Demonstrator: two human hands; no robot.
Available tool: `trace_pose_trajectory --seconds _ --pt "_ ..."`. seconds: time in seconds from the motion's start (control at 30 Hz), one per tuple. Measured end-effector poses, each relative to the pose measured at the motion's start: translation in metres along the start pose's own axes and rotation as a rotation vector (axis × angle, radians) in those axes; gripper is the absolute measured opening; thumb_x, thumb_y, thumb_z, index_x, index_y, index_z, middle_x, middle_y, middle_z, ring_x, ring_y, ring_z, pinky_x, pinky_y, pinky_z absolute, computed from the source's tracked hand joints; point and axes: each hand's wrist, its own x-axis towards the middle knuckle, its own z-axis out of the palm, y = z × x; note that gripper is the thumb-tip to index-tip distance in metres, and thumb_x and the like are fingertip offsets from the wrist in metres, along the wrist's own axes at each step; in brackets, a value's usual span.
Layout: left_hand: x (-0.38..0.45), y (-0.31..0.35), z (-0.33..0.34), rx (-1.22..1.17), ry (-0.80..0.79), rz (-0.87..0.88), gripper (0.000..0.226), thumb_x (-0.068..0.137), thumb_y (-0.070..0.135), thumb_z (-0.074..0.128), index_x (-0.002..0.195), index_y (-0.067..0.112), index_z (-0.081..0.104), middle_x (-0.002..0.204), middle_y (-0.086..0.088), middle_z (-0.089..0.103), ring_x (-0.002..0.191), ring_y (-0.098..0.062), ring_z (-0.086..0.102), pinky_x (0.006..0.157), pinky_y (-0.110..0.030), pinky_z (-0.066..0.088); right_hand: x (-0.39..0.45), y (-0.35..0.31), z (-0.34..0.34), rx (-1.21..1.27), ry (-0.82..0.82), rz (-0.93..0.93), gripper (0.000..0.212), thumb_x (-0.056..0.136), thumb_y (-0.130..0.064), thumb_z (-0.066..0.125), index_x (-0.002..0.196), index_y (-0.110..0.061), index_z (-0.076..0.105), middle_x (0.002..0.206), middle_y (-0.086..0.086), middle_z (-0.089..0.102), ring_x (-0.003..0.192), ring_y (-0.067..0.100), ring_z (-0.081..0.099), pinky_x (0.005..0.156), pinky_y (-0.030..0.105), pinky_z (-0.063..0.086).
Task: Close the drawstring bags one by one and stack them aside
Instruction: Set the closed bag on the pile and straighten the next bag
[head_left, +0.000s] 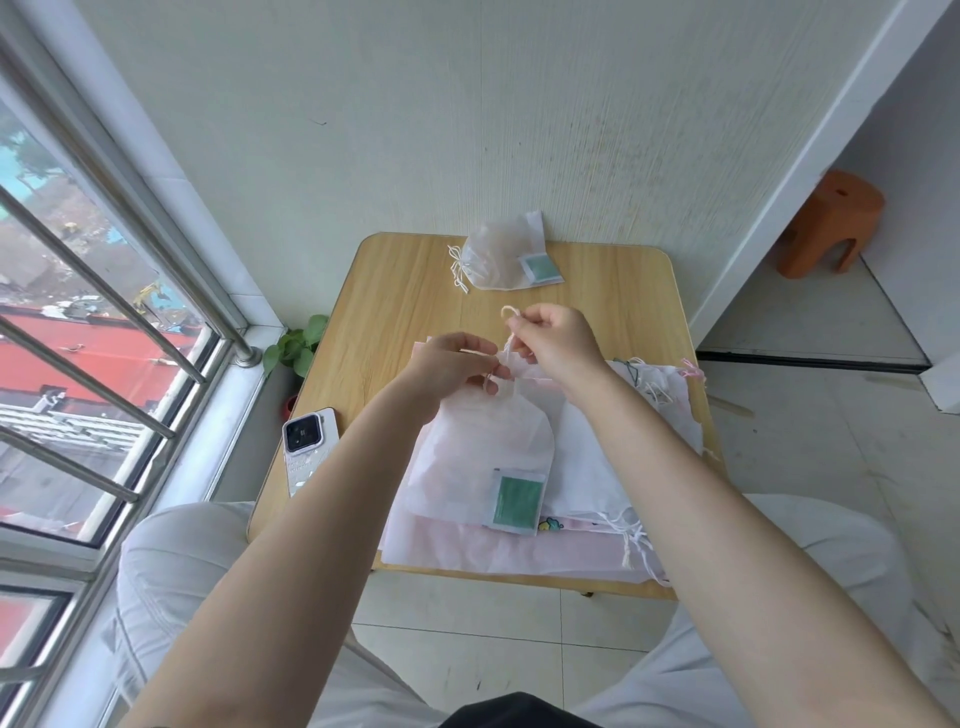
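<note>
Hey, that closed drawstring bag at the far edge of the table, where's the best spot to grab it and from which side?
Probably by the cinched neck of the closed bag, coming from its left. The cloth is gathered tight there and the knotted cord ends trail out that way, so pinching fingers get a firm bunch. The puffy body offers nothing as firm to pinch.

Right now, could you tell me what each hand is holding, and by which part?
Both hold the white drawstring bag by its cord at the gathered neck: the right hand pinches the cord's loop, the left hand pinches the cord beside the neck.

Home balcony — barred window, stool
</note>
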Motion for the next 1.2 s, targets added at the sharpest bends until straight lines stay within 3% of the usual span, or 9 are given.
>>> trace_pose_trajectory --seconds 0.17,0.3,0.43,0.5,0.73,0.83,0.93,1.03,1.2 --pt "-0.001 0.003 0.003 0.217 -0.172 0.058 0.013 0.09 0.0 0.058 0.098 0.005 0.067 0.085 -0.008 0.073 0.064 -0.016 0.054 0.06 -0.016 0.047 -0.003 -0.01 0.004 0.002 -0.056 -0.098 0.011 0.089 -0.02 0.066 0.085 -0.013 0.073 0.077 -0.004 0.067 0.077 0.013 0.063 0.075 0.029 0.053" --pt "-0.007 0.006 0.004 0.229 -0.279 0.091 0.018 0.096 0.016 0.058 0.092 0.008 0.073 0.082 -0.007 0.068 0.065 -0.014 0.051 0.067 -0.02 0.043 -0.007 -0.011 0.007 0.025 -0.162 -0.065 0.014 0.092 -0.019 0.063 0.084 -0.01 0.07 0.071 0.009 0.064 0.05 0.02 0.054 0.042 0.024 0.039" --pt "-0.006 0.004 0.001 0.141 -0.248 0.135 0.026 0.1 0.019 0.052 0.085 0.007 0.07 0.077 -0.008 0.064 0.062 -0.014 0.049 0.066 -0.025 0.039 -0.007 -0.01 0.005 0.046 -0.232 0.019 0.041 0.099 -0.032 0.051 0.093 0.005 0.066 0.052 0.003 0.053 0.045 0.022 0.051 0.048 0.027 0.041" --pt "-0.005 0.001 -0.001 0.088 -0.227 0.128 0.027 0.101 0.019 0.051 0.085 0.005 0.068 0.076 -0.009 0.062 0.061 -0.015 0.048 0.066 -0.026 0.038 -0.006 -0.008 0.001 -0.01 -0.246 0.093 0.048 0.1 -0.041 0.044 0.094 0.001 0.067 0.054 0.002 0.055 0.047 0.02 0.051 0.045 0.025 0.037" --pt "-0.002 -0.005 -0.001 0.207 0.04 0.05 0.028 0.099 0.02 0.052 0.098 0.0 0.072 0.071 -0.006 0.067 0.057 -0.014 0.054 0.065 -0.02 0.047 -0.006 -0.011 -0.02 -0.357 -0.308 0.149 0.026 0.089 -0.029 0.058 0.069 -0.014 0.066 0.051 -0.003 0.047 0.04 0.012 0.033 0.045 0.022 0.026" --pt "0.0 -0.005 0.0 0.2 0.114 0.046 0.025 0.096 0.018 0.057 0.096 0.0 0.073 0.073 -0.005 0.07 0.057 -0.012 0.057 0.061 -0.015 0.049 -0.009 -0.014 -0.02 -0.36 -0.358 0.129 0.022 0.084 -0.03 0.07 0.082 -0.008 0.072 0.047 -0.012 0.046 0.044 0.008 0.036 0.044 0.021 0.026" --pt "0.0 -0.003 -0.002 0.218 0.136 0.055 0.02 0.091 0.021 0.064 0.091 0.004 0.076 0.07 -0.003 0.07 0.054 -0.005 0.055 0.057 -0.01 0.046 -0.01 -0.013 -0.015 -0.365 -0.405 0.097 0.023 0.085 -0.028 0.071 0.091 -0.005 0.071 0.06 -0.004 0.051 0.049 0.009 0.039 0.045 0.022 0.027" --pt "0.0 -0.002 -0.007 0.222 0.086 0.055 0.017 0.086 0.025 0.072 0.087 0.009 0.079 0.076 -0.009 0.07 0.064 -0.01 0.056 0.07 -0.02 0.047 -0.011 -0.011 -0.009 -0.369 -0.427 0.104 0.012 0.083 -0.02 0.071 0.084 -0.008 0.068 0.064 0.002 0.055 0.048 0.012 0.04 0.043 0.02 0.029" --pt "-0.001 0.0 -0.013 0.19 0.007 0.065 0.013 0.079 0.008 0.076 0.091 0.01 0.079 0.079 -0.012 0.069 0.074 -0.019 0.06 0.087 -0.036 0.051 -0.01 -0.007 -0.006 -0.376 -0.443 0.098 0.013 0.081 -0.02 0.073 0.077 -0.009 0.068 0.067 0.003 0.061 0.055 0.015 0.052 0.052 0.026 0.039"
